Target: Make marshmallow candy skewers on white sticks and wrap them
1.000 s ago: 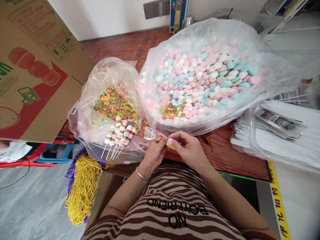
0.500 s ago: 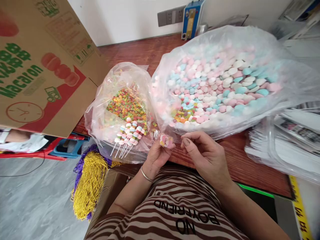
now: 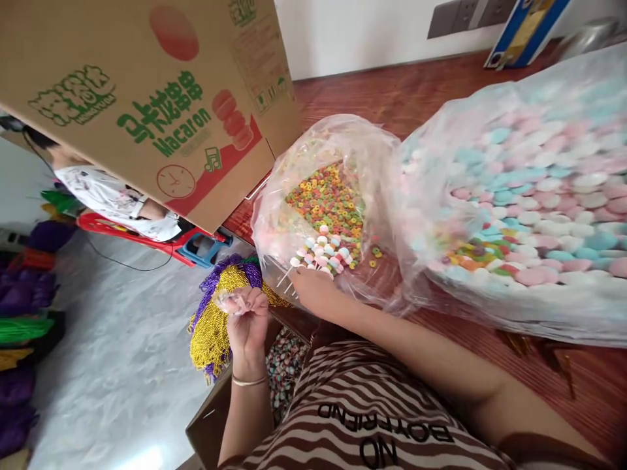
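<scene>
My left hand [image 3: 251, 321] is raised over the left edge of the work area, its fingers closed on a crumpled clear plastic wrapper [image 3: 232, 302] with pinkish print. Against the lower side of a clear plastic bag, my right hand [image 3: 316, 290] is at the white sticks of several candy skewers [image 3: 327, 249]. Its fingertips are hidden, so its grip on a stick cannot be made out. The skewers carry pink, white and blue pieces and lie on the bag [image 3: 274, 196]. Small coloured ring candies [image 3: 326, 196] fill its opening.
A large clear bag [image 3: 421, 156] of pastel candy discs [image 3: 548, 215] lies to the right. At left stands a Macaron carton [image 3: 132, 176]. Gold and purple bead strands [image 3: 210, 343] hang below, beside an open box [image 3: 208, 405] holding small wrapped pieces. Another person's sleeve [image 3: 98, 192] shows behind the carton.
The view has swung left. My left hand has moved left off the table side with the wrapper, and my right hand has crossed over to the skewer sticks.
</scene>
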Available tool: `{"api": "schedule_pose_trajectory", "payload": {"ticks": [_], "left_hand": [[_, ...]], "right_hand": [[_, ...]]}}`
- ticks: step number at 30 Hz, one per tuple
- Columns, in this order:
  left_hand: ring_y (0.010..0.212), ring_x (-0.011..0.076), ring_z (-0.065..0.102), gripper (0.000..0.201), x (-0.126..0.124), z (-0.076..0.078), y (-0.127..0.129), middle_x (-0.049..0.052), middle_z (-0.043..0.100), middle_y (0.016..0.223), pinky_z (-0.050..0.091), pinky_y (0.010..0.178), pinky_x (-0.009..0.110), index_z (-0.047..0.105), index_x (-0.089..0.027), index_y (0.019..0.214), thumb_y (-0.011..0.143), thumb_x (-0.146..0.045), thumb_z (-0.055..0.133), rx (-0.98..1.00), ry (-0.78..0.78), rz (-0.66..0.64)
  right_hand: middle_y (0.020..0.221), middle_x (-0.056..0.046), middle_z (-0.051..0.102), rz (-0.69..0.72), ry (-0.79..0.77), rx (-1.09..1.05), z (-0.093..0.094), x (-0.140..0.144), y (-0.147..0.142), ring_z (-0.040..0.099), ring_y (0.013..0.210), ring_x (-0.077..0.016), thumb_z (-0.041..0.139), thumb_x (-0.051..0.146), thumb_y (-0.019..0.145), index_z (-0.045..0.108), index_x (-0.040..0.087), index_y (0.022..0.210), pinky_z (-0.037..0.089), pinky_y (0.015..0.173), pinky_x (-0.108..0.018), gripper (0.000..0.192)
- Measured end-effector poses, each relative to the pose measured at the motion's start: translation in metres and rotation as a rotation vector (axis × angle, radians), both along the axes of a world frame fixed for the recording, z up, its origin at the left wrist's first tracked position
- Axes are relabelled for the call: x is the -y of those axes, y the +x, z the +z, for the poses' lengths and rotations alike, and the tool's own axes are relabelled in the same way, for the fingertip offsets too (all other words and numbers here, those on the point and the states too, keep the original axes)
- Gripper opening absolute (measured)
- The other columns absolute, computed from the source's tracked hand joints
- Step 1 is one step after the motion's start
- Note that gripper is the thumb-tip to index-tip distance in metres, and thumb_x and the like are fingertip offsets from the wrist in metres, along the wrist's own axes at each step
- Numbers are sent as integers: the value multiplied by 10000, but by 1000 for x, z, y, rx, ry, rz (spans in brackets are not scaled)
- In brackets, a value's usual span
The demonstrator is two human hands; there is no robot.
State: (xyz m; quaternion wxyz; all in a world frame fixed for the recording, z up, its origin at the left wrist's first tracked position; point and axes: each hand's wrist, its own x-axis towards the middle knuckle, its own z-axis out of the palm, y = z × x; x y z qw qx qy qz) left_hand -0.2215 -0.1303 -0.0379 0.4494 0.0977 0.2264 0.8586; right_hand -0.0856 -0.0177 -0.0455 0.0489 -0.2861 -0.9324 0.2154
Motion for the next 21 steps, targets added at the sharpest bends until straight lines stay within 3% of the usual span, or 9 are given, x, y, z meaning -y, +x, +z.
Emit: {"api": "schedule_pose_trajectory", "payload": {"ticks": [4, 6, 8, 12, 13, 15, 17, 19, 21], "left_hand": [[589, 47, 457, 383, 10, -16, -7, -70, 468, 665, 417, 562, 151, 505, -171, 752, 724, -112, 882, 24, -44, -23], [586, 50, 441, 371, 7, -20, -9, -70, 452, 661, 414, 562, 152, 509, -172, 754, 739, -130, 878, 35, -57, -28], [581, 49, 428, 369, 0, -21, -10, -71, 437, 660, 416, 564, 148, 515, -174, 756, 732, -117, 879, 46, -60, -21], [565, 49, 397, 353, -22, -20, 0, -68, 388, 651, 406, 548, 145, 520, -178, 733, 742, -96, 863, 87, -90, -24], [560, 52, 388, 332, -29, -20, 6, -66, 377, 650, 402, 541, 152, 524, -179, 730, 771, -119, 848, 105, -117, -39], [554, 59, 382, 301, -45, -21, 21, -57, 368, 649, 396, 530, 167, 524, -180, 713, 848, -169, 792, 135, -194, -81], [551, 59, 390, 314, -60, -24, 38, -50, 379, 645, 395, 526, 173, 510, -175, 684, 895, -173, 742, 168, -248, -144], [542, 53, 400, 310, -73, -26, 58, -44, 417, 646, 400, 525, 173, 516, -168, 677, 911, -158, 719, 204, -266, -218], [534, 52, 418, 276, -83, -26, 78, -39, 462, 646, 419, 529, 175, 546, -165, 695, 914, -158, 714, 224, -277, -291]], "right_hand": [[1034, -211, 747, 34, 51, 42, -9, -6, -59, 702, 1011, -290, 521, 15, 922, 697, 71, 991, 493, 812, -351, 197], [962, -191, 753, 46, 67, 48, -7, -10, -70, 707, 960, -279, 534, 5, 906, 697, 81, 911, 500, 793, -350, 179], [1015, -199, 745, 20, 101, 24, -1, -15, -65, 700, 977, -283, 492, 21, 937, 694, 79, 997, 508, 802, -363, 218], [1070, -223, 728, -101, 146, -60, 15, -29, -6, 693, 990, -304, 435, 74, 990, 685, 74, 1104, 536, 802, -397, 275], [1037, -187, 748, -155, 87, -249, 17, -31, 16, 701, 977, -284, 479, 123, 1002, 717, 105, 1055, 544, 825, -385, 245], [979, -102, 783, -375, -121, -746, 22, -32, 64, 726, 896, -229, 555, 234, 1015, 758, 172, 1040, 568, 816, -351, 214], [904, -41, 797, -539, -441, -1069, 26, -24, 110, 726, 738, -185, 635, 334, 993, 787, 235, 1049, 588, 695, -316, 190], [850, -22, 801, -603, -684, -1292, 29, -7, 147, 715, 638, -168, 720, 378, 934, 811, 264, 1001, 591, 604, -301, 161], [824, -14, 804, -646, -801, -1396, 30, 12, 172, 714, 603, -157, 782, 394, 884, 820, 278, 976, 611, 598, -301, 153]]}}
